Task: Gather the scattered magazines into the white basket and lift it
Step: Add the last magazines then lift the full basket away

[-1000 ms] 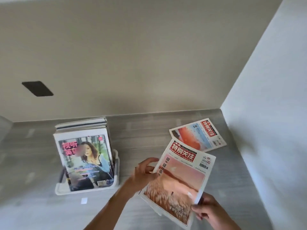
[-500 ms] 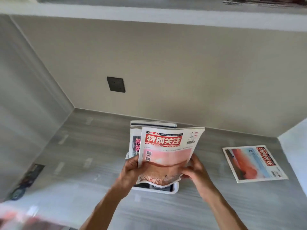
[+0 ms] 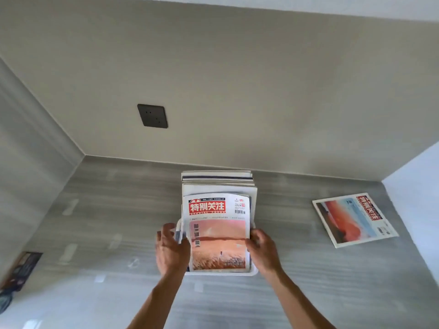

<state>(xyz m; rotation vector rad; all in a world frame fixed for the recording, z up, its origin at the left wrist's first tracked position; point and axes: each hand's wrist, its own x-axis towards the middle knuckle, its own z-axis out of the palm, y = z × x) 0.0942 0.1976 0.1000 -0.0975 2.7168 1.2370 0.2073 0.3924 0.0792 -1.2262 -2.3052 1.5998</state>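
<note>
The step in hand looks like seating the front magazine (image 3: 218, 233) squarely into the white basket (image 3: 253, 272), and it goes best if both hands ease it straight down so its bottom edge drops inside the front rim and does not ride on it, then square its sides with the stack (image 3: 217, 181) behind before letting go. The left hand (image 3: 171, 248) is at the magazine's left edge with fingers spread and fairly straight, touching the edge and the basket's side, not wrapped round anything. The right hand (image 3: 262, 250) is at the right edge with fingers curled onto it, pinching the cover's side. The magazine stands upright at the front of the basket, a red title block across the top and an orange-pink field picture below, its top corners bending slightly forward, so the paper seems soft and likely to slump if left loose. The basket sits toward the back edge of the grey counter (image 3: 118, 233), roughly midway along it, already packed with upright magazines. One more magazine (image 3: 351, 220) lies flat near the counter's right edge, well apart from the basket, so by my reading the gathering is unfinished and lifting should wait.
</note>
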